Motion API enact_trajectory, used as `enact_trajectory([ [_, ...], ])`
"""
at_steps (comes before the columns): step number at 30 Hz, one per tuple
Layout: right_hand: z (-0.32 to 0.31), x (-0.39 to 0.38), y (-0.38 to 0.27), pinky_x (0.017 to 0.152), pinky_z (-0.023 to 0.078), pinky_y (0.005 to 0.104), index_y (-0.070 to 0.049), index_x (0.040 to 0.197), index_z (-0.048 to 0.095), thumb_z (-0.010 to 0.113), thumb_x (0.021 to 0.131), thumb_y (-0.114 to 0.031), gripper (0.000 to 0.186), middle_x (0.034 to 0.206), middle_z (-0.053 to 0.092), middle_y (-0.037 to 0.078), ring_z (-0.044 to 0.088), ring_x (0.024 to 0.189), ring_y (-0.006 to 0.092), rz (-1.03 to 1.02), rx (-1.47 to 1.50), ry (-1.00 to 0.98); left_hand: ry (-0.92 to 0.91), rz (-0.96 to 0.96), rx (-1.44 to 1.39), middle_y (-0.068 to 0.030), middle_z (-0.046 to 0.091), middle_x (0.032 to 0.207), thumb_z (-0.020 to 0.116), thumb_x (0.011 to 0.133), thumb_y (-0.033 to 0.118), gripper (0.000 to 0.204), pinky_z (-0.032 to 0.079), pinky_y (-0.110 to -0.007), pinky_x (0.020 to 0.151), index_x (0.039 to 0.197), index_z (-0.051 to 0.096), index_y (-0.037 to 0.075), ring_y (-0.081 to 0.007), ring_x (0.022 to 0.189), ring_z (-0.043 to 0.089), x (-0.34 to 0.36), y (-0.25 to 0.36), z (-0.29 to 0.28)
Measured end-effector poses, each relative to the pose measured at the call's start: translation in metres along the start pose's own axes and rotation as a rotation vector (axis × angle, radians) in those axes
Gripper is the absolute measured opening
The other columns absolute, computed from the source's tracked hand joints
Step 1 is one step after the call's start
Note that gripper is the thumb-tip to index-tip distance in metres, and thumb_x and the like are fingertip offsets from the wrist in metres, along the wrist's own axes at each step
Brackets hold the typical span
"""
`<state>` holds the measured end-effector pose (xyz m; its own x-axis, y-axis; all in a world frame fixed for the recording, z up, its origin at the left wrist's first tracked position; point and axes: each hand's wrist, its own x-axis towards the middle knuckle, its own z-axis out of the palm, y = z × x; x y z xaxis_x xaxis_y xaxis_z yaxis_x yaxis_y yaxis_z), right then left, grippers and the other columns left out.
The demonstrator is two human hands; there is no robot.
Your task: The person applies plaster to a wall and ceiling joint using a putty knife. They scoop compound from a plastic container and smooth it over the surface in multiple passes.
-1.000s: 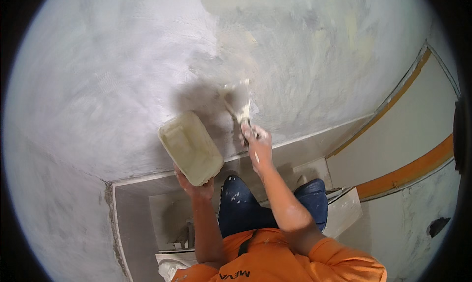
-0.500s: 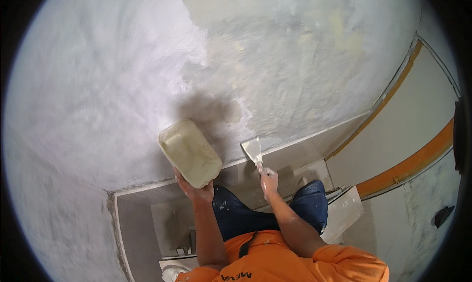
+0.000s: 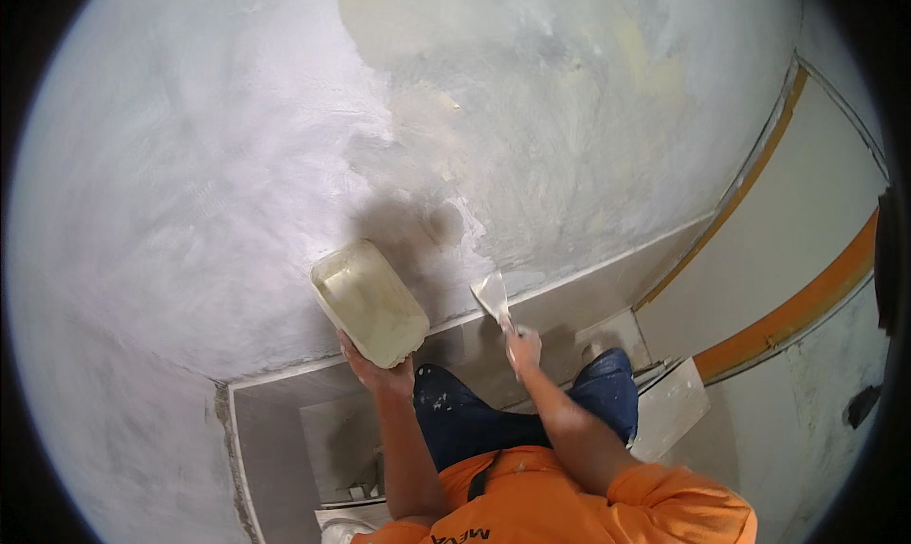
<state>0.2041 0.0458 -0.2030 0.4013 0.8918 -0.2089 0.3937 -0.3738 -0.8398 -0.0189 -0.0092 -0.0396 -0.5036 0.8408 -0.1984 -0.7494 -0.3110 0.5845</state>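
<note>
My left hand (image 3: 382,371) grips the near end of a cream rectangular tub (image 3: 373,302), which is tilted with its inside facing up. A pale smear coats part of that inside. Around the handle of a putty knife (image 3: 492,295) the fingers of my right hand (image 3: 522,348) are closed. The broad blade, streaked with white, is at the lower edge of the wall (image 3: 531,193), just above the tile border; whether it touches the wall I cannot tell. White filler covers the left of the wall, while rougher grey and yellowish patches show on the right.
Grey tiles (image 3: 598,283) run along below the plastered wall. To the right stands a pale door panel (image 3: 773,212) with orange-brown edging (image 3: 797,316). A pale board (image 3: 672,411) lies beside my right knee. A dark hole (image 3: 862,405) shows in the right wall.
The whole view has shifted slightly. The putty knife has turned a little, its blade now angled differently near the wall's lower edge. Both hands keep their holds.
</note>
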Motion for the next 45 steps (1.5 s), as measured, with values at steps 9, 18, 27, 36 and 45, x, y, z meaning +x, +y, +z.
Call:
enact_trajectory([
  [9,-0.056,-0.046,-0.177,0.055,0.034,0.0315,0.001,0.068,0.055,0.069,0.096,-0.037,0.049,0.061,0.044,0.0,0.037,0.061,0.0108,-0.419,0.408,-0.13,-0.047,-0.074,-0.029,-0.0019,0.051,0.144,0.045,0.101,0.058,0.063,0.056,-0.043,0.092,0.15,0.038,0.019,-0.024,0.128,0.055,0.011,-0.008,-0.024],
  [18,0.003,-0.002,-0.027,0.051,0.033,0.0273,-0.008,0.063,0.058,0.072,0.093,-0.04,0.046,0.057,0.049,-0.003,0.042,0.056,0.0067,-0.123,0.185,-0.025,-0.112,-0.097,-0.052,-0.0055,0.052,0.143,0.045,0.102,0.056,0.063,0.052,-0.044,0.097,0.15,0.038,0.016,-0.0259,0.127,0.055,0.01,-0.011,-0.022],
  [27,-0.078,-0.04,-0.06,0.046,0.035,0.0217,-0.009,0.082,0.065,0.064,0.1,-0.031,0.029,0.065,0.056,-0.002,0.048,0.052,0.0053,-0.102,0.561,-0.282,-0.154,-0.144,-0.137,-0.0082,0.061,0.131,0.045,0.103,0.052,0.057,0.059,-0.044,0.087,0.143,0.048,0.011,-0.0265,0.113,0.066,0.008,-0.025,-0.025],
  [36,-0.174,-0.106,-0.13,0.076,0.05,0.022,0.004,0.115,0.07,0.075,0.077,-0.009,0.041,0.096,0.071,0.007,0.064,0.084,0.0121,-0.37,0.384,-0.305,-0.16,-0.352,-0.145,-0.0112,0.058,0.137,0.051,0.1,0.054,0.065,0.054,-0.045,0.097,0.147,0.043,0.009,-0.0291,0.119,0.062,-0.003,-0.054,-0.001],
  [45,-0.171,-0.096,-0.133,0.087,0.05,0.0264,0.01,0.114,0.068,0.07,0.088,-0.003,0.028,0.107,0.071,0.012,0.063,0.095,0.0132,-0.583,0.192,-0.182,-0.249,-0.345,-0.061,-0.01,0.056,0.14,0.047,0.101,0.055,0.065,0.053,-0.043,0.1,0.148,0.042,0.01,-0.0281,0.124,0.059,-0.008,-0.068,0.0],
])
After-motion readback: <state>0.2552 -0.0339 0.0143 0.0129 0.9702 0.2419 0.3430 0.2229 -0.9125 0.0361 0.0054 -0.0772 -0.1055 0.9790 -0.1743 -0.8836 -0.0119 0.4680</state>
